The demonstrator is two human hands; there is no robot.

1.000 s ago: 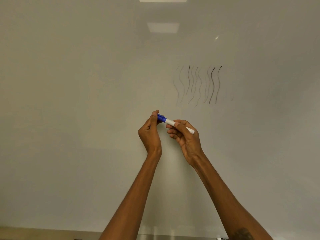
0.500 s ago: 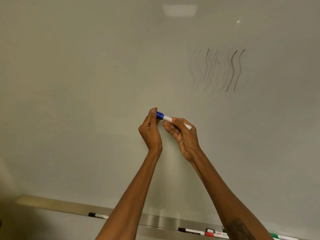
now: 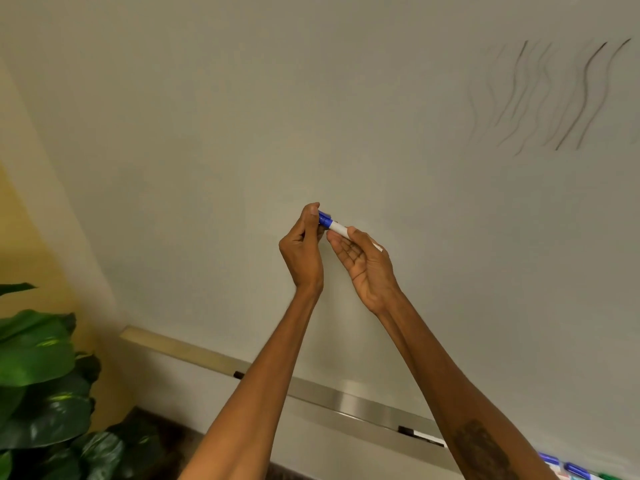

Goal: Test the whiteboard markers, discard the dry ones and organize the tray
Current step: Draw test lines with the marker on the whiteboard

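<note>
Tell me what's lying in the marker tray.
In the tray: a black-capped marker, two blue-capped markers and a green bit at the frame's edge. Another black cap peeks out beside the left forearm, which covers its barrel; the right forearm hides a stretch too.

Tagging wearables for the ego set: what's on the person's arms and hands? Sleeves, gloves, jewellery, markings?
No sleeves in view: left forearm and right forearm are bare to the frame edge. Left hand and right hand: no gloves, no ring, watch or band visible. One marking: a dark tattoo on the right forearm, design too blurred to read.
</note>
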